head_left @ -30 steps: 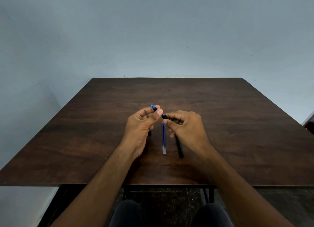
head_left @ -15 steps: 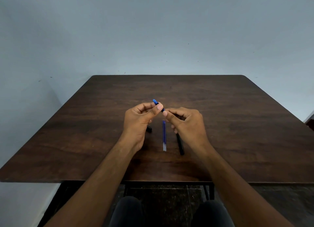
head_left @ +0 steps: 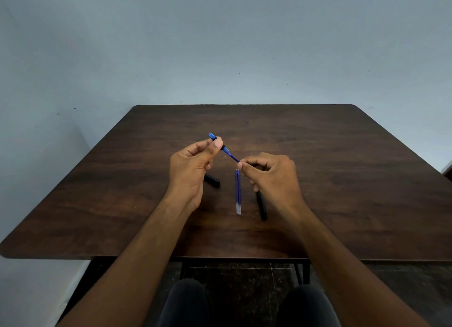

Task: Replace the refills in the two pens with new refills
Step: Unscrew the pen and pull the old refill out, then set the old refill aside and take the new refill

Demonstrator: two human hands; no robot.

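My left hand [head_left: 193, 166] pinches the blue tip section [head_left: 216, 142] of a pen, held above the table. A thin blue refill [head_left: 233, 157] runs from that section down to the right, where the fingertips of my right hand [head_left: 269, 177] pinch its other end. My right hand also seems to hold a dark piece, mostly hidden. Two new blue refills [head_left: 238, 192] lie side by side on the table between my hands. One black pen [head_left: 261, 205] lies right of them, partly under my right hand. A short black piece [head_left: 212, 180] lies beside my left hand.
The dark wooden table [head_left: 342, 180] stands against a pale wall. Its near edge runs just above my knees [head_left: 186, 302], and black table legs show below it.
My hands have drawn apart: the left one moved left and up, the right one to the right. The blue refill now shows between them, where before the two parts were together.
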